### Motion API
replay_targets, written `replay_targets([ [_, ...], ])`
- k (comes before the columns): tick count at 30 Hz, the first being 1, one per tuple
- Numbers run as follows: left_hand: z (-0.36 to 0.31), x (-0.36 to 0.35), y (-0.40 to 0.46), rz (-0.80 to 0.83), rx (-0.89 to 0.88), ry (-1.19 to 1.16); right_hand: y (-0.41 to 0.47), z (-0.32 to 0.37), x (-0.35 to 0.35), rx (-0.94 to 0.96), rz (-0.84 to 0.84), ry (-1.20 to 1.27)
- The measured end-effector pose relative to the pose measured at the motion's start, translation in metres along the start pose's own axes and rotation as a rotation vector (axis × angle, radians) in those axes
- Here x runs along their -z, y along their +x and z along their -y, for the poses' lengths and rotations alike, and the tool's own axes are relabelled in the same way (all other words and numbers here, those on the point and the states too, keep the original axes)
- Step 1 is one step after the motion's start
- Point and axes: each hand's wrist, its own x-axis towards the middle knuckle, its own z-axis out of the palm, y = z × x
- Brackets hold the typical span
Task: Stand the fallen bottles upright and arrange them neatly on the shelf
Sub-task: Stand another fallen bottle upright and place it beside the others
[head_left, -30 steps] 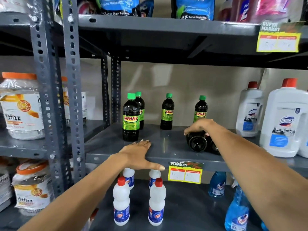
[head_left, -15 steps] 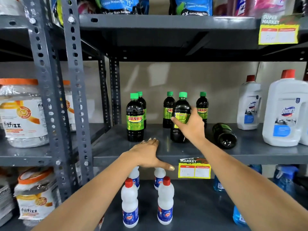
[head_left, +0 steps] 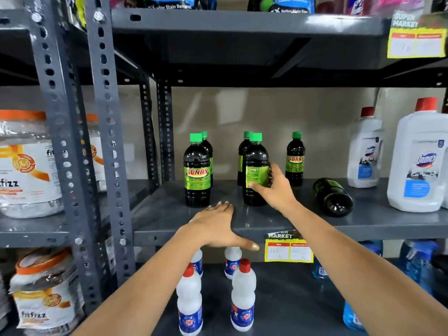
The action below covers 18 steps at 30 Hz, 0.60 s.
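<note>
Several dark bottles with green caps and green SUNNY labels stand on the grey middle shelf (head_left: 388, 224). My right hand (head_left: 274, 190) grips one upright bottle (head_left: 255, 163) at its label, in the front row. Another front bottle (head_left: 196, 170) stands to its left, with one more behind each. A further bottle (head_left: 295, 159) stands at the back right. One bottle (head_left: 332, 196) lies on its side, base toward me, right of my right hand. My left hand (head_left: 218, 226) rests flat on the shelf's front edge, fingers spread, holding nothing.
Large white jugs (head_left: 418, 161) with red caps stand at the shelf's right end. Small white bottles (head_left: 242, 297) and blue spray bottles (head_left: 417, 265) fill the shelf below. Perforated steel uprights (head_left: 106, 141) and jars (head_left: 24, 163) are on the left. A price tag (head_left: 288, 248) hangs from the shelf edge.
My right hand lifted a fallen bottle upright and set it in the front row, then shifted its grip to the label. The left hand stayed on the shelf edge.
</note>
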Motion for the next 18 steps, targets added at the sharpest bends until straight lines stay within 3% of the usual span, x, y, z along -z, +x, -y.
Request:
replay_targets([
  [7,0.0000,0.0006,-0.0001,0.008,0.005,0.009,0.0041,-0.0048,-0.0026,-0.040,0.056,-0.009],
  [11,0.0011,-0.0002,0.0014,0.015,0.006,0.015,0.0016,-0.0016,0.0012,-0.035,-0.032,-0.051],
  [15,0.0018,-0.0016,0.0015,0.004,0.002,0.011,0.0015,0.0014,0.0007,-0.062,0.043,0.103],
  [18,0.0017,-0.0014,0.0012,0.001,-0.002,0.015,0.0015,0.0004,0.0009,-0.061,0.022,0.077],
])
